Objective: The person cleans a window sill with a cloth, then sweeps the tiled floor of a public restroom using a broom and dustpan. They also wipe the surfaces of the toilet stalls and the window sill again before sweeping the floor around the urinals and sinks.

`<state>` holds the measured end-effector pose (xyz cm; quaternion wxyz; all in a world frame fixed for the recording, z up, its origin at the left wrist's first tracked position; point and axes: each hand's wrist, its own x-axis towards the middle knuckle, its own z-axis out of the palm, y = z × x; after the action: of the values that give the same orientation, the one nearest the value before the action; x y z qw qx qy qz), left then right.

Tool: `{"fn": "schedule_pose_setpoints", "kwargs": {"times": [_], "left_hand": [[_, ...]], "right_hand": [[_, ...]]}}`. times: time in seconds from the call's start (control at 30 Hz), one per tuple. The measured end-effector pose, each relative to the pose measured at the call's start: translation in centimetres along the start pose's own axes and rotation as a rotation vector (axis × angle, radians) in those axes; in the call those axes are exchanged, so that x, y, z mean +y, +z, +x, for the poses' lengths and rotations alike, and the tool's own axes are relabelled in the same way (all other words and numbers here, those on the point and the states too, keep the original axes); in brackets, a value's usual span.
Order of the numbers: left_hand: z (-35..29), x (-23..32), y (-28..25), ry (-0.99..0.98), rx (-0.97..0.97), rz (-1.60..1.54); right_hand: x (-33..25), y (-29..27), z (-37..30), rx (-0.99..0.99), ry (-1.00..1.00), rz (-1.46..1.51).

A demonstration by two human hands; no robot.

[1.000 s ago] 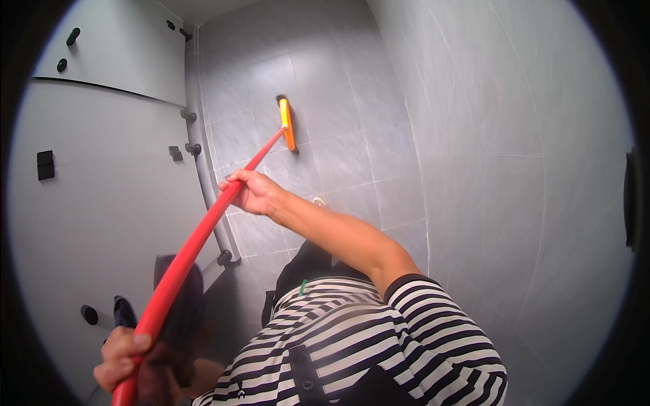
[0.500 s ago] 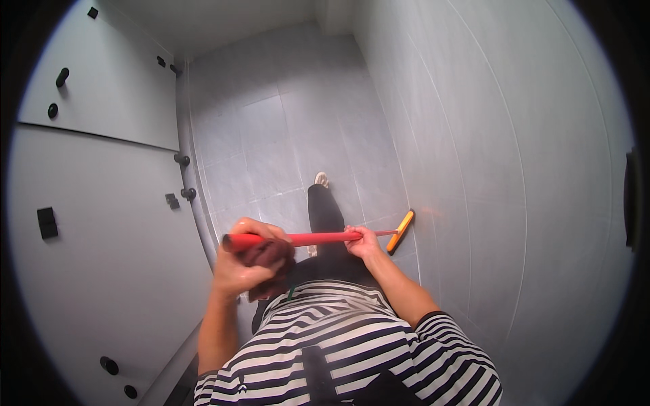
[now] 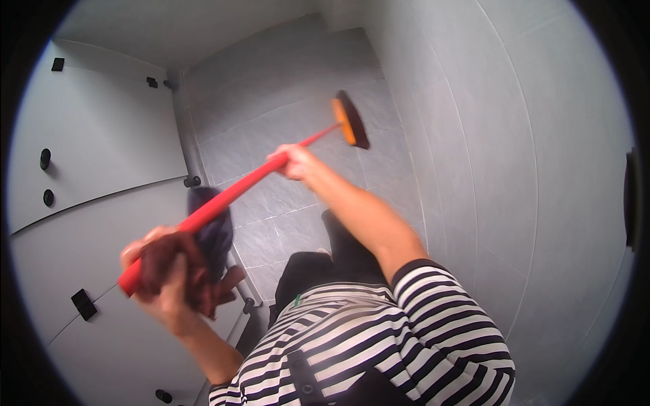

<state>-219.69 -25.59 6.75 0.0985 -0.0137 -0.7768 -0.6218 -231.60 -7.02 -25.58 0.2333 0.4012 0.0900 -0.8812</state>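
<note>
A broom with a red handle (image 3: 242,186) slants from near left to far right across my front. Its orange head with dark bristles (image 3: 351,122) is blurred and points toward the far floor. My left hand (image 3: 159,271) is closed around the handle close to its top end, with a crumpled dark red cloth (image 3: 177,260) bunched in the same grip. Beside that cloth hangs a dark blue cloth (image 3: 215,230), partly behind the handle. Farther down the handle, my right hand (image 3: 292,162) wraps around it with the arm stretched forward.
Light grey cubicle panels (image 3: 108,128) with black knobs and latches line the left side. A grey tiled wall (image 3: 487,176) rises on the right. Grey floor tiles (image 3: 271,101) stretch between them to the far wall.
The broom head has swung from beside the right wall to farther ahead. My left hand has moved left and nearer, my right hand forward and left. The dark blue cloth has come into view.
</note>
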Motion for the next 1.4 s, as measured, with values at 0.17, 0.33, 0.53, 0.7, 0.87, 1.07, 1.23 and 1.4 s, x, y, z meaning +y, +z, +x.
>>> {"fn": "schedule_pose_setpoints", "kwargs": {"times": [0.17, 0.33, 0.53, 0.7, 0.87, 1.07, 1.23, 1.4], "left_hand": [[2.6, 7.4, 1.2, 0.118, 0.25, 0.327], [2.5, 9.4, -6.5, 0.486, 0.153, 0.47], [7.2, 2.1, -4.5, 0.047, -0.064, -0.331], [12.3, -8.8, 5.5, -0.181, -0.177, -0.158], [16.1, -4.4, 4.0, -0.071, -0.123, -0.099], [13.0, 2.3, -3.1, 0.185, -0.017, 0.185], [11.0, 0.9, -6.7, 0.134, -0.006, 0.003], [12.1, -4.9, 3.0, -0.246, -0.087, -0.221]], "right_hand": [[9.1, 9.5, 2.9, -0.205, 0.497, 0.063], [10.7, 12.2, -4.3, -0.295, 0.446, 0.107], [1.8, 5.0, -7.4, 0.006, 0.183, 0.138], [-10.6, -6.3, 1.5, 0.156, -0.032, 0.163], [-8.8, 1.6, 6.3, -0.055, -0.013, -0.024], [1.9, 11.5, 3.1, -0.173, 0.189, 0.069], [0.0, 10.8, -3.9, -0.177, 0.042, 0.095], [-9.0, 0.4, -2.8, 0.045, -0.171, 0.043]]}}
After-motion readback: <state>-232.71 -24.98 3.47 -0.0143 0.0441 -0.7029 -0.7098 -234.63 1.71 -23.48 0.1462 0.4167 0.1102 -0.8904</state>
